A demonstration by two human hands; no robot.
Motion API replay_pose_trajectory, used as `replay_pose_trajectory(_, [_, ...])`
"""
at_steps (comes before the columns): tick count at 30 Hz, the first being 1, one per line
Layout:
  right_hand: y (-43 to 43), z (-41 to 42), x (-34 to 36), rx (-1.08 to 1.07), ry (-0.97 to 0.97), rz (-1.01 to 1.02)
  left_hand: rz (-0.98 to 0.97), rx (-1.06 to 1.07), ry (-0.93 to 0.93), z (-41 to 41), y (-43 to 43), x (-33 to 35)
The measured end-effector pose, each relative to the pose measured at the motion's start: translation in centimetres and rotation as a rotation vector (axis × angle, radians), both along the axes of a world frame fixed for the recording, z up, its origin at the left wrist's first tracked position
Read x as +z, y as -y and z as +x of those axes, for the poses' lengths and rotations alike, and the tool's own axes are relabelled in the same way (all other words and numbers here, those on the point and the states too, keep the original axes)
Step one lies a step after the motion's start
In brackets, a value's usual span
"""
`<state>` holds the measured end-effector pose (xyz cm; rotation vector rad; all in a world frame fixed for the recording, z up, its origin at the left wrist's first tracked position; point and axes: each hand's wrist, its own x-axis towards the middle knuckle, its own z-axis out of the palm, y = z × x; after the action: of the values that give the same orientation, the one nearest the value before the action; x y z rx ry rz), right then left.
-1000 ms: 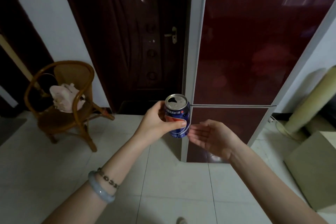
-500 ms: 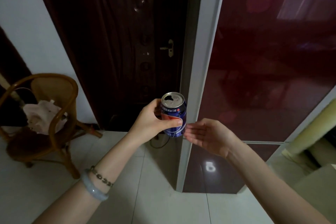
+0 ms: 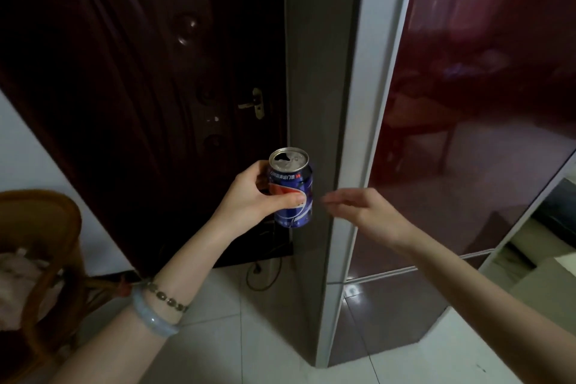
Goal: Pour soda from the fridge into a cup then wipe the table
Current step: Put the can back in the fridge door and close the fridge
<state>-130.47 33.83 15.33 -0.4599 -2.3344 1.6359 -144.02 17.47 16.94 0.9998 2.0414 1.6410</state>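
Note:
My left hand grips a blue soda can upright at chest height; the can's top is opened. Just right of the can, my right hand is held out flat with fingers apart, empty, in front of the fridge's pale door edge. The fridge has dark red glossy doors, and both look shut. No cup, table or cloth is in view.
A dark wooden door with a brass handle stands left of the fridge. A rattan chair with a pale cloth on it sits at the lower left. A cable lies on the tiled floor by the fridge's side.
The view has tilted up and moved closer to the fridge. My left hand keeps holding the can; my right hand has shifted slightly right, toward the fridge door edge.

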Motion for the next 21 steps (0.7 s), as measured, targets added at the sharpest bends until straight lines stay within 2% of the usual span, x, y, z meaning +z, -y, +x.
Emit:
replay_pose_trajectory(4, [-2.8,-0.7,0.8,-0.013,-0.308,1.053,0.012,-0.025,0.018,-2.2,-0.2,0.1])
replay_pose_trajectory(6, [-4.0,-1.3,1.2,0.024,-0.401,1.384,0.01,-0.038,0.023,-2.9,-0.5,0.0])
replay_pose_trajectory(10, [-5.5,-2.7,1.2,0.103,-0.552,1.703,0.016,-0.049,0.035,-3.5,-1.2,-0.3])
replay_pose_trajectory(12, [-6.2,-3.3,0.9,0.149,-0.556,1.815,0.016,-0.057,0.042,-3.6,-1.4,-0.4])
replay_pose_trajectory(17, [-6.7,-4.4,0.4,0.149,-0.395,2.001,0.015,-0.056,0.047,-3.8,-2.1,-0.9])
replay_pose_trajectory(21, [-6.1,-5.0,1.0,0.245,-0.218,2.06,0.022,-0.072,0.064,-3.7,-1.8,-1.5])
